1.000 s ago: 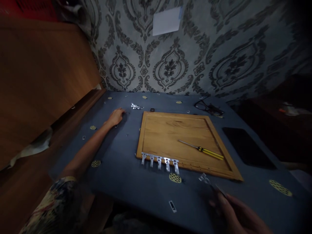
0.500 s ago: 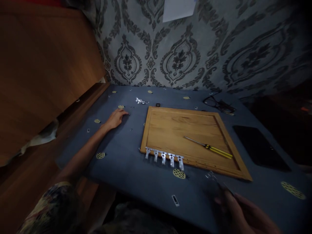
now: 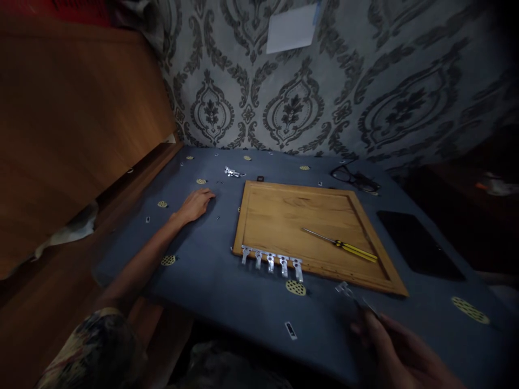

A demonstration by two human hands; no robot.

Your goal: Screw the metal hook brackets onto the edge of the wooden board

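Note:
My left hand rests on the blue tablecloth left of a framed wooden board. Its fingers are curled together with the tips down on the cloth; anything in them is too small to make out. At the lower right, my right hand is closed around a shiny metal bracket, blurred and partly hidden by the fingers. Several similar metal brackets sit in a row along the board's near edge. A yellow-and-black screwdriver lies on the board. Small screws lie near my left hand.
More metal brackets lie at the back of the table. Eyeglasses and a dark tablet-like slab are to the right. Patterned wallpaper rises behind, and a wooden cabinet stands at the left.
The view has tilted up and turned slightly right. My left fingers have drawn together over the spot where a small dark piece lay. My right hand still holds the bracket.

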